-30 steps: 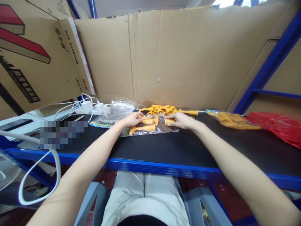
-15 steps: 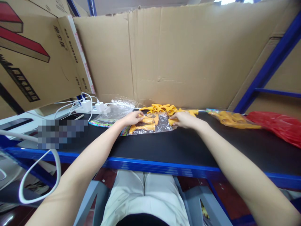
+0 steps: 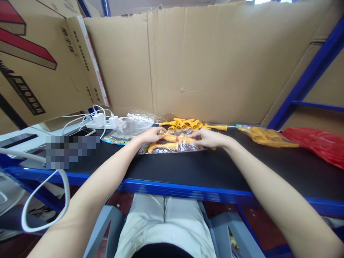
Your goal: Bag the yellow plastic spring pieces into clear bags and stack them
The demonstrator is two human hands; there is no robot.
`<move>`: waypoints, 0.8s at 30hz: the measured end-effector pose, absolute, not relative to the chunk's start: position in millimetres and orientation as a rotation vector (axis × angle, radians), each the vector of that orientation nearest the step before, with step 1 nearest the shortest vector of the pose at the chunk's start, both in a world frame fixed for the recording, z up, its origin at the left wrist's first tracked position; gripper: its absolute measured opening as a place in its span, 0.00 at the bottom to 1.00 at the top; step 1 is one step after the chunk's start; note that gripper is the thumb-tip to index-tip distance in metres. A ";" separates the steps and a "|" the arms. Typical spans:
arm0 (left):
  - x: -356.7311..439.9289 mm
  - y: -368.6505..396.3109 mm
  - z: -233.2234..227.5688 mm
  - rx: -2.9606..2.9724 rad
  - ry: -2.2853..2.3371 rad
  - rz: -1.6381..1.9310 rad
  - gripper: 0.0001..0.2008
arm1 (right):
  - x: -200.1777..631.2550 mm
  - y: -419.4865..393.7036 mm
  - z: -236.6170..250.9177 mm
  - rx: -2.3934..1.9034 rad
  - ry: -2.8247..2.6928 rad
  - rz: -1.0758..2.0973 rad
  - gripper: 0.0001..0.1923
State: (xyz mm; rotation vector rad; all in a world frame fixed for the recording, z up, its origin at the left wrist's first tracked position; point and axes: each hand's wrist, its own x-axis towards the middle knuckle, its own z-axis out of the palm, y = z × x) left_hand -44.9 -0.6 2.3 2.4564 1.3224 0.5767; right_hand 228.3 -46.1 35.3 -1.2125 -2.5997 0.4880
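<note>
A clear plastic bag [image 3: 185,147] with a colourful printed end lies on the black tabletop, several yellow plastic pieces [image 3: 167,146] with hollow cup-like ends inside it. My left hand [image 3: 152,135] is closed at the bag's upper left edge, fingertips pinching the film beside one of the pieces. At the bag's right end, my right hand [image 3: 206,138] is closed around another yellow piece, whose tip peeks out below the palm; most of that piece is hidden. Just behind both hands is a loose heap of the same yellow pieces [image 3: 185,124].
To the right lie a filled bag of yellow pieces [image 3: 264,136] and a red plastic bag [image 3: 314,143]. On the left are another clear bag [image 3: 129,130], a white power strip [image 3: 104,123] with cables, and a phone. A cardboard wall [image 3: 215,64] stands behind.
My right hand has moved slightly left over the bag's right end, taking the yellow piece with it. My left hand has stayed nearly still.
</note>
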 end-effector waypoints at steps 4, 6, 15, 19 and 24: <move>-44.5 1.2 0.2 2.429 1.265 0.598 0.18 | 220.1 -44.3 26.8 -1.108 -2.448 0.613 0.22; -43.9 2.5 -1.4 2.402 1.232 0.600 0.18 | 216.9 -42.8 23.1 -1.038 -2.363 0.656 0.22; -42.2 6.0 -5.2 2.347 1.188 0.617 0.18 | 205.5 -37.0 7.7 -0.871 -2.516 0.463 0.13; -41.9 3.6 -3.4 2.385 1.232 0.626 0.18 | 203.5 -38.8 4.9 -0.768 -2.610 0.419 0.15; -42.4 1.5 0.3 2.397 1.321 0.639 0.17 | 207.3 -40.0 6.7 -0.876 -2.566 0.475 0.20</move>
